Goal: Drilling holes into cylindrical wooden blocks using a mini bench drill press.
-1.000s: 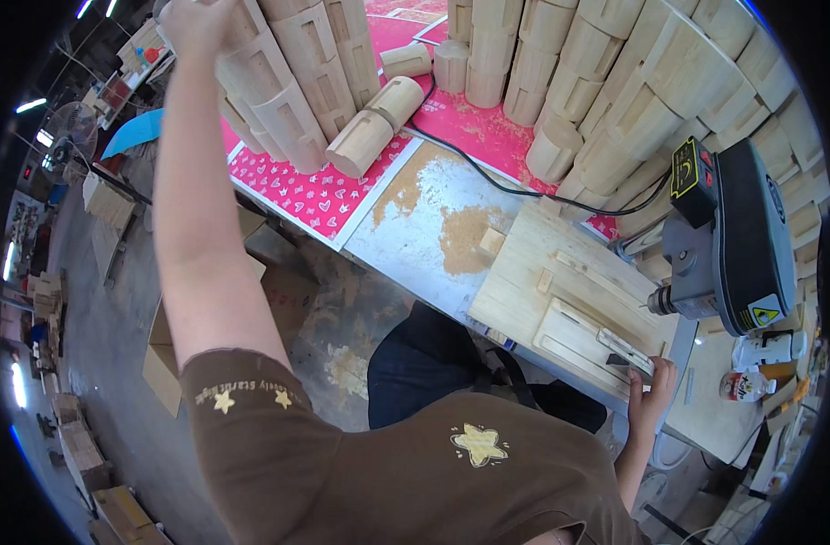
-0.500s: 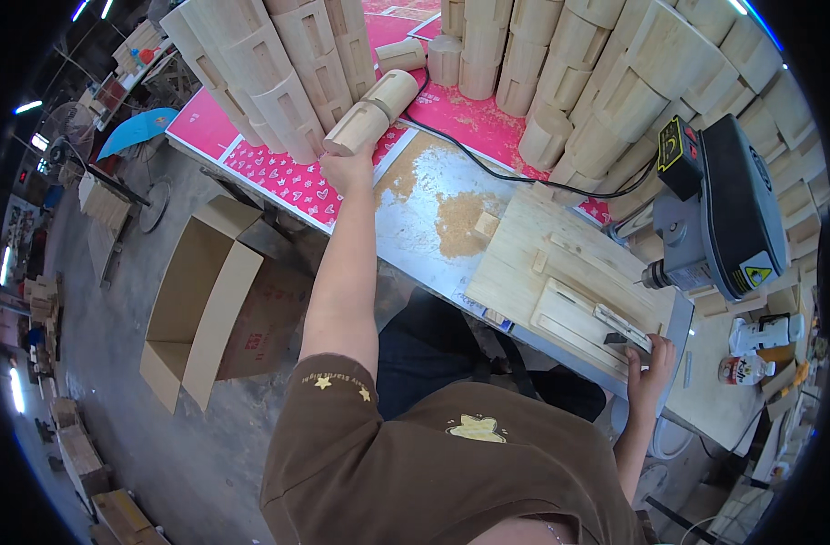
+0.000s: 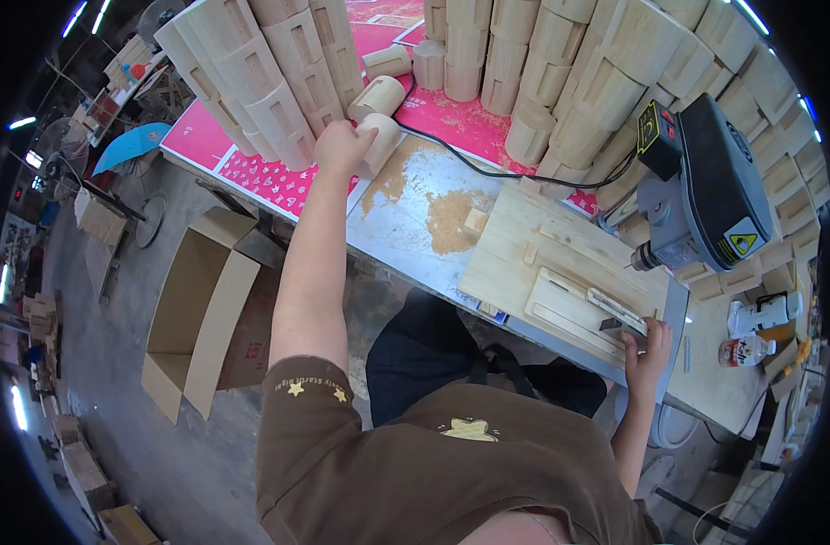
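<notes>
My left hand point(image 3: 345, 148) reaches to the far side of the bench and is closed on a short, pale wooden cylinder point(image 3: 381, 143), its thumb over the near top. Right behind that piece lies a second wooden cylinder point(image 3: 377, 97) on its side. At the bench's right, my right hand point(image 3: 648, 352) is closed round the near end of a narrow metal bar point(image 3: 617, 311) with a dark part under it. This bar lies over a wooden jig point(image 3: 560, 304) fixed on a plywood board point(image 3: 510, 241). My right fingertips are partly hidden.
Tall stacks of slotted wooden cylinders point(image 3: 269, 82) line the bench's back. A drill press head point(image 3: 705, 200) overhangs the board at right, with a black cable point(image 3: 469, 154) running across. Sawdust point(image 3: 453, 221) covers the metal top. An open carton point(image 3: 206, 309) stands on the floor at left.
My left hand has shifted over the near cylinder, which now stands steeper and angled away from the one behind. My right hand keeps its hold on the metal bar. The whole view has shifted slightly.
</notes>
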Demonstrator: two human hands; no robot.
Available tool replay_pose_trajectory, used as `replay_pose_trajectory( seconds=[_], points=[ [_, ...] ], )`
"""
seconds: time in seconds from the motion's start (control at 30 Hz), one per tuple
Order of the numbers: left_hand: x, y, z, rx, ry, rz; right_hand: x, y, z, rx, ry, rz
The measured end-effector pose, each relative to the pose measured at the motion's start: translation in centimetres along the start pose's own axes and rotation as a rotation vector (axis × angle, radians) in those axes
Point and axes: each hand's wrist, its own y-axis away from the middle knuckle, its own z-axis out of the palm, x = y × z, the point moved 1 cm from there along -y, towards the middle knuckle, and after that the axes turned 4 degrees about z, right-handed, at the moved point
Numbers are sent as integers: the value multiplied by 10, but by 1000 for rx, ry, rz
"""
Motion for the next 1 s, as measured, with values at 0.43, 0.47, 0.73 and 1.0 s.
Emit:
replay_pose_trajectory(
  seconds=[0.43, 0.47, 0.73, 1.0],
  points=[
    [106, -3, 41, -181, -397, 172, -4, -2, 0, 15, -16, 34],
    [114, 11, 36, -160, -453, 75, -5, -2, 0, 19, -17, 32],
    [35, 7, 32, 32, 364, -4, 0, 6, -1, 8, -14, 49],
    [78, 154, 70, -165, 1688, 413, 1, -20, -4, -68, -8, -7]
  ],
)
